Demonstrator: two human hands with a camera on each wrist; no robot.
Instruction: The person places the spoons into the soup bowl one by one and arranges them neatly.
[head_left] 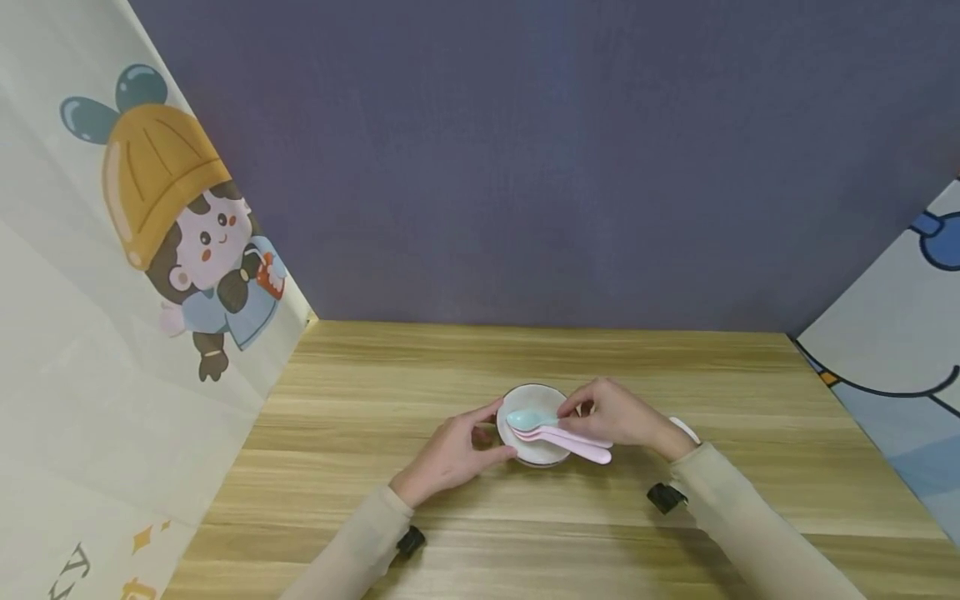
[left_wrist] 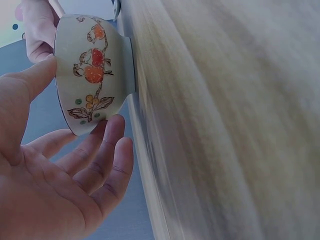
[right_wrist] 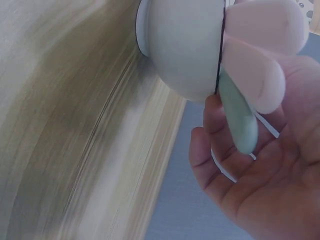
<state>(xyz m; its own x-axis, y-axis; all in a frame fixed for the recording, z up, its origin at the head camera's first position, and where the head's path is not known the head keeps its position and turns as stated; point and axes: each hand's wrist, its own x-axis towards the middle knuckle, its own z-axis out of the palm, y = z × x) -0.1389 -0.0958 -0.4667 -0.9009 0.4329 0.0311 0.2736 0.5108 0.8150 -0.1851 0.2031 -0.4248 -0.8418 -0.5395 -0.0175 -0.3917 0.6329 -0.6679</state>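
A small bowl (head_left: 534, 454) with a dark rim stands on the wooden table; orange and red birds on a branch decorate its side (left_wrist: 92, 65). My left hand (head_left: 452, 454) holds it from the left, thumb and fingers spread around the wall. Inside the bowl lean a mint-green spoon (head_left: 525, 419) and two pink spoons (head_left: 573, 444), their handles reaching out over the right rim. My right hand (head_left: 611, 414) pinches the mint-green spoon near the rim. In the right wrist view its handle (right_wrist: 239, 117) and the pink handles (right_wrist: 257, 75) fan out in front of the palm.
Behind the right wrist a white object (head_left: 684, 429) shows, mostly hidden. The wooden table (head_left: 420, 358) ends at a dark blue-grey partition (head_left: 480, 167). Pale panels with cartoon prints (head_left: 187, 208) border the left and right sides.
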